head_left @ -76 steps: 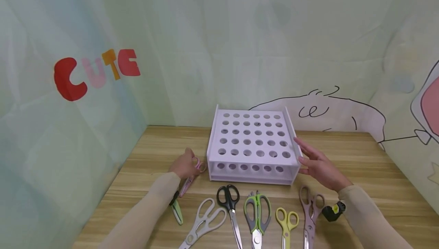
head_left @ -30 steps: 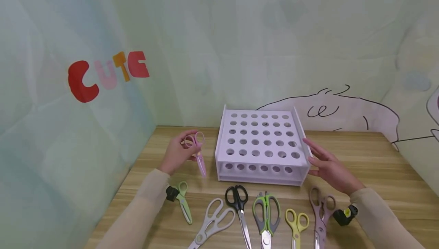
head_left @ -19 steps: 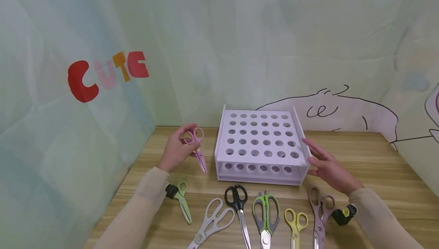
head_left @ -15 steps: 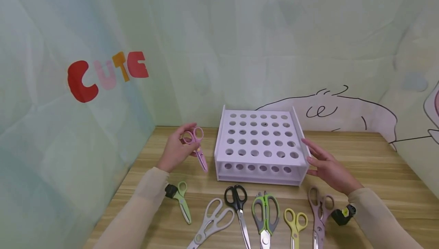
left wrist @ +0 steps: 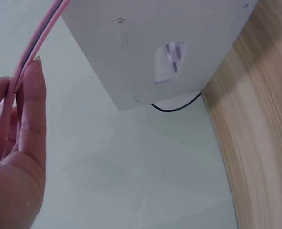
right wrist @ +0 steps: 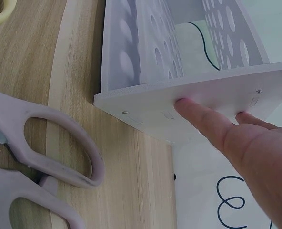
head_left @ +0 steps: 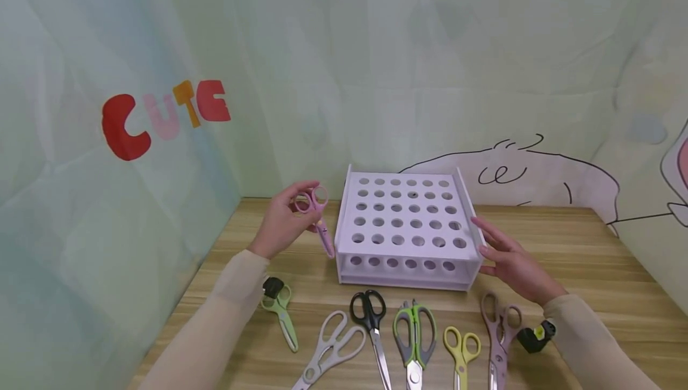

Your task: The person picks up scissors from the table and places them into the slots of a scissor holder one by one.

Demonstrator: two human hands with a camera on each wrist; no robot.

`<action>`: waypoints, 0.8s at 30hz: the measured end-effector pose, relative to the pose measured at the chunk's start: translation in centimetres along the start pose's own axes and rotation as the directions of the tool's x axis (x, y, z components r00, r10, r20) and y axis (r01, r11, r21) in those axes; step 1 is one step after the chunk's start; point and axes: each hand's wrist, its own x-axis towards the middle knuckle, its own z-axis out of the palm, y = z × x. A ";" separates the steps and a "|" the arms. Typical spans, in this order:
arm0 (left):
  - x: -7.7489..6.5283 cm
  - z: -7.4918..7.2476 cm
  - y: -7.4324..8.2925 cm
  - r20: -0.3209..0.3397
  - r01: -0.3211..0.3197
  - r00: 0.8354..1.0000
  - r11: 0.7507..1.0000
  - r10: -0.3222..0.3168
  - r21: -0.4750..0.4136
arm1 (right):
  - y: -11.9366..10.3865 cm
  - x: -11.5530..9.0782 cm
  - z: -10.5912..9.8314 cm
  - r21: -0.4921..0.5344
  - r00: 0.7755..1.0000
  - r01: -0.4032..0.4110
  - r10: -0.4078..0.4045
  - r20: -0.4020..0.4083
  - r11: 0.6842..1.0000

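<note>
My left hand (head_left: 283,221) holds a pair of pink scissors (head_left: 324,236) by the handle area, raised off the table. Their blades slant down and right, the tip close to the left side of a white rack (head_left: 405,251) with rows of round holes. In the left wrist view, thumb and fingers pinch the pink scissors (left wrist: 35,42), and the rack's side panel (left wrist: 107,57) is beyond them. My right hand (head_left: 516,266) touches the rack's right wall. In the right wrist view, the fingertips (right wrist: 185,105) press that wall with fairly straight fingers.
Along the front lie several scissors: light green (head_left: 287,325), white (head_left: 317,361), black (head_left: 367,316), green-and-grey (head_left: 412,351), yellow (head_left: 460,359) and mauve (head_left: 498,348). The wooden table (head_left: 543,229) meets a cloth backdrop (head_left: 301,79) at the back and left.
My left hand picked the pink scissors off the table, raised them, and has since shifted slightly up and right toward the rack. My right hand stays against the rack's right wall.
</note>
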 end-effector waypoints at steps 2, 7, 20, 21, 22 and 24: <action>0.3 0.2 0.3 0.003 0.005 1.000 1.000 -0.005 -0.027 | 0.0 0.0 0.0 -0.001 1.000 0.001 -0.001 0.002 1.000; 1.0 1.1 0.6 -0.012 -0.019 1.000 0.995 0.018 -0.093 | 0.1 0.0 -0.1 -0.005 1.000 0.007 -0.007 0.009 1.000; 1.8 3.8 -0.4 -0.135 -0.090 0.987 0.995 0.084 -0.040 | 0.2 0.1 0.0 0.007 1.000 0.002 -0.002 -0.002 1.000; 1.8 3.9 -0.4 -0.139 -0.095 0.986 0.995 0.090 -0.031 | 0.2 0.1 0.0 0.009 1.000 0.003 -0.003 -0.003 1.000; 1.8 4.0 -0.5 -0.143 -0.099 0.985 0.995 0.096 -0.009 | 0.2 0.0 -0.1 0.012 1.000 0.003 -0.003 -0.002 1.000; 1.8 4.3 -0.5 -0.144 -0.104 0.984 0.994 0.108 0.034 | 0.3 0.0 -0.1 0.011 1.000 0.004 -0.004 -0.002 1.000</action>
